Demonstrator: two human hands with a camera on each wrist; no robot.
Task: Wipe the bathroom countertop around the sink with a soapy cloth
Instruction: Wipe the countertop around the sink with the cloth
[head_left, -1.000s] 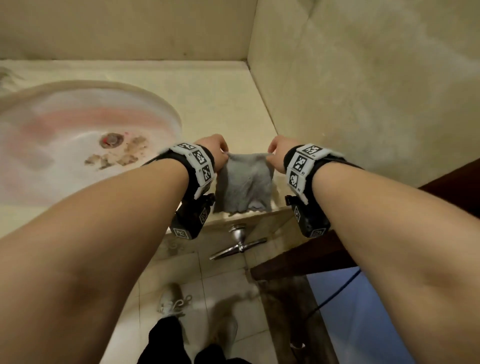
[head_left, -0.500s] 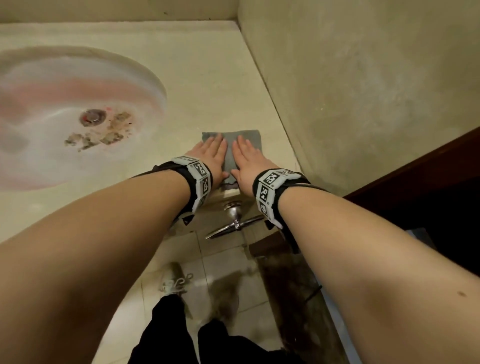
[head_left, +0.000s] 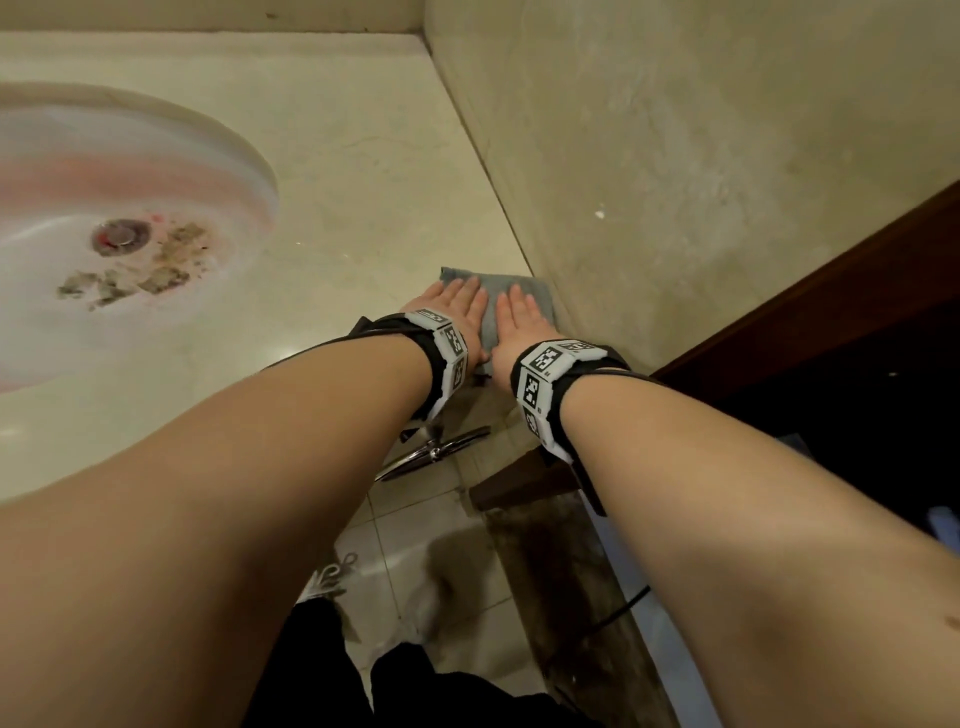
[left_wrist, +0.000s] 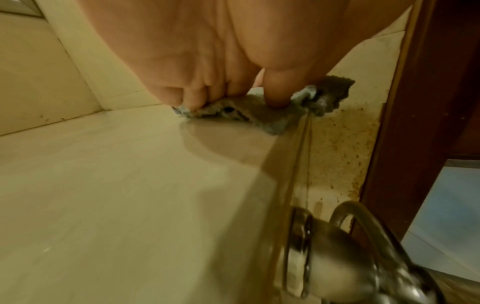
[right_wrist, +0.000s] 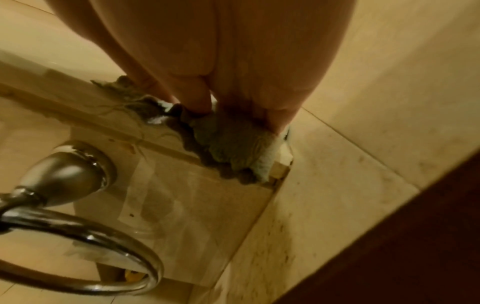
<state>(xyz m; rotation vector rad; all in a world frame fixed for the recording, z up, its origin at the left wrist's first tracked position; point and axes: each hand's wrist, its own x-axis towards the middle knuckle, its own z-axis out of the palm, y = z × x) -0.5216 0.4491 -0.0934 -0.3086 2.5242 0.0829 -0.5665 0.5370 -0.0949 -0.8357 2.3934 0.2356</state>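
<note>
A grey cloth (head_left: 491, 317) lies flat on the beige countertop (head_left: 363, 171), in the near right corner against the side wall. My left hand (head_left: 457, 306) and right hand (head_left: 522, 325) press on it side by side, palms down with straight fingers. The left wrist view has the cloth (left_wrist: 262, 115) bunched under my left hand (left_wrist: 233, 90) at the counter's front edge. From the right wrist the cloth (right_wrist: 228, 142) hangs slightly over that edge beneath my right hand (right_wrist: 233, 92). The round sink (head_left: 104, 249) sits to the left, with brown debris near its drain.
The side wall (head_left: 675, 156) meets the counter just right of the cloth. A chrome handle (head_left: 436, 452) sticks out from the counter's front face below my wrists. A dark wooden door frame (head_left: 831, 270) stands at the right. Tiled floor lies below.
A second ago both hands pinched the cloth's top corners and held it hanging. They then laid it on the counter and now press it flat, slid closer to the wall.
</note>
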